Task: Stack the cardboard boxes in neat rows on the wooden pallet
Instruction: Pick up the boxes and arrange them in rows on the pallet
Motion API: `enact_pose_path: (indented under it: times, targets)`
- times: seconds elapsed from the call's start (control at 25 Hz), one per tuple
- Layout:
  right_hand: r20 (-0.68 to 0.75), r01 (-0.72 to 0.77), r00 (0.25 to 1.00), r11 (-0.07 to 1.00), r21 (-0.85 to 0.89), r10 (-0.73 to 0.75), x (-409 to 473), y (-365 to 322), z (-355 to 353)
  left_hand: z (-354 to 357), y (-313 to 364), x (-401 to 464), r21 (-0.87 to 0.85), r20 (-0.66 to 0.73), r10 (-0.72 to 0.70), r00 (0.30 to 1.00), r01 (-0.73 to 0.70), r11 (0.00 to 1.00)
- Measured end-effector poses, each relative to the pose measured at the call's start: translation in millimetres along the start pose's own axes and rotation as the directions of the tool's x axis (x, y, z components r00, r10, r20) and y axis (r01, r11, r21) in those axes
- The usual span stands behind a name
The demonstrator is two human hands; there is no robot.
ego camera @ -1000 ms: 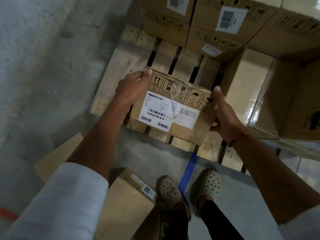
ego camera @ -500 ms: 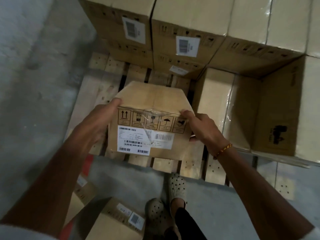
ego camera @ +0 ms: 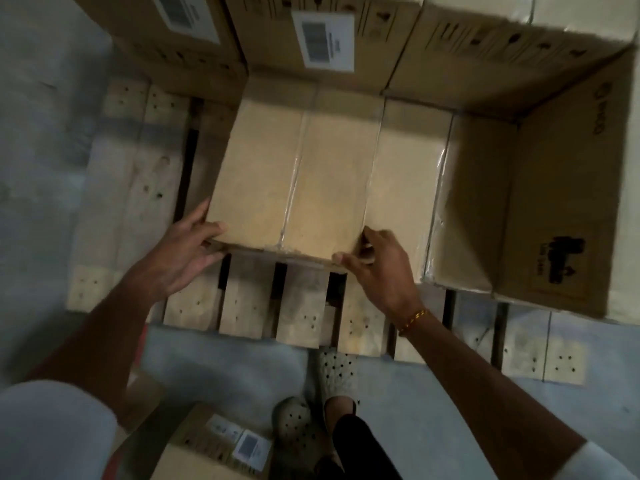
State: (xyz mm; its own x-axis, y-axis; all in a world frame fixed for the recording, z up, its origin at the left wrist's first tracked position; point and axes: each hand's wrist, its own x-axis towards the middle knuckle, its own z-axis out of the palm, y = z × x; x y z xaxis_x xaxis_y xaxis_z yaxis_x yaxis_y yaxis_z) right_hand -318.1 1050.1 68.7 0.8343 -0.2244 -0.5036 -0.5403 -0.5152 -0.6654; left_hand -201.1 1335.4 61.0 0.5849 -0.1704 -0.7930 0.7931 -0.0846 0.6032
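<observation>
Grey concrete floor point(ego camera: 45, 168) surrounds the pallet point(ego camera: 138, 188), which carries stacked boxes point(ego camera: 322, 39) along its far side and a row to the right.

Change: one second ago the box point(ego camera: 294, 174) hung above the pallet's near edge with its labelled face up toward the camera. It now lies flat on the slats, plain taped face up, the labelled face turned toward the person and almost out of sight. Judged from this, placement is nearly complete; only release and final squaring remain.

Position: the box sits directly beyond the fingertips of both hands, its right side touching the neighbouring box point(ego camera: 408, 188) and its far end close against the back stack.

Orientation: the long axis appears to run away from the person, following the tape seam point(ego camera: 294, 181). The near end points at the fingers.

Fingers: the left hand point(ego camera: 180, 258) has its fingers spread and pressed on the near left corner. The right hand point(ego camera: 377, 268) has its fingers curled on the near right corner. Neither hand encloses the box.

One further box point(ego camera: 214, 448) lies on the floor behind the left hand.
</observation>
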Motion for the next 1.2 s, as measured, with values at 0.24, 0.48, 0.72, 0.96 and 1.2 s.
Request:
enact_pose_path:
  times: [0.24,0.48,0.72,0.96,1.2]
  targets:
    - [-0.118,0.058,0.99,0.987,-0.153,-0.076,-1.5,13.8,29.8,-2.6,-18.2,21.5,0.069,-0.059,-0.017,0.998,0.021,0.997]
    - [0.02,0.186,0.976,0.791,-0.583,-0.215,17.4,23.8,8.5,18.1,-10.7,30.6,0.092,-0.101,0.02,0.995,-0.011,0.996]
    - [0.081,0.274,0.954,0.722,-0.635,-0.29,13.9,37.4,13.4,6.0,-28.5,28.6,0.217,-0.046,0.179,0.983,-0.165,0.962]
    - [0.124,0.24,0.97,0.756,-0.609,-0.209,12.8,9.4,7.4,28.0,-27.6,13.8,0.425,-0.249,0.249,0.936,-0.126,0.897]
    - [0.497,0.599,0.781,0.679,-0.425,-0.377,-19.3,-71.1,71.5,16.9,-98.5,-75.5,0.183,-0.489,0.085,0.868,0.007,0.983]
